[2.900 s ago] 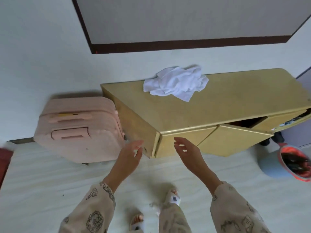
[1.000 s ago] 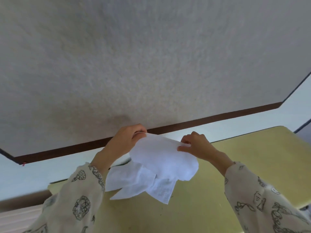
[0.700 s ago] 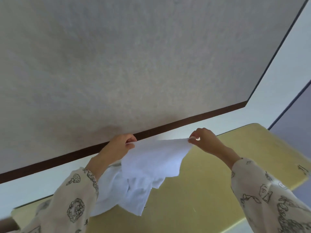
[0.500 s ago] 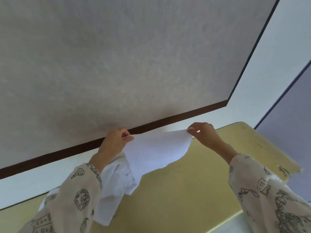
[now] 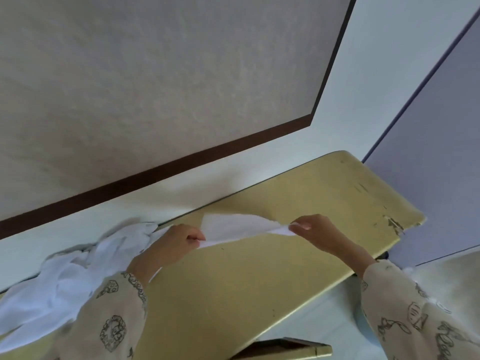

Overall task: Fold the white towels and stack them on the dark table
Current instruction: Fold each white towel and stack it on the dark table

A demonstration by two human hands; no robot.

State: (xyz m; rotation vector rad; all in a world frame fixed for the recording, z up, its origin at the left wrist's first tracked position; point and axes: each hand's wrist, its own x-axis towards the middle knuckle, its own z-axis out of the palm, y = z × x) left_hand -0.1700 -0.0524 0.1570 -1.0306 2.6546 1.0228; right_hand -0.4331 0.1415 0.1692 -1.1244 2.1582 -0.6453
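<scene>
Two hands stretch one white towel (image 5: pixel 233 227) over the yellow cabinet top (image 5: pixel 259 276), which serves as the landmark. The wall panel (image 5: pixel 155 74) with its dark brown border rises behind the cabinet, and a pale lilac panel (image 5: pixel 441 152) stands past its right end. No dark table shows, so where the stack will go cannot be told.

On the cabinet's left end lies a crumpled heap of white towels (image 5: pixel 65 276), partly hidden by the patterned left sleeve (image 5: pixel 109 320). The stretched towel hangs just above the cabinet's middle; whether its far edge touches the top is unclear.

The left hand (image 5: pixel 174 245) curls around one corner of it, and the right hand (image 5: pixel 317 232) pinches the opposite corner between thumb and fingers.

The cloth looks thin, light and limp, so it will likely sag unless kept taut; corners seem the best places to hold for a clean fold. The heap sits near the left arm and could get dragged along. A cabinet door (image 5: pixel 285 349) stands ajar below the front edge.
</scene>
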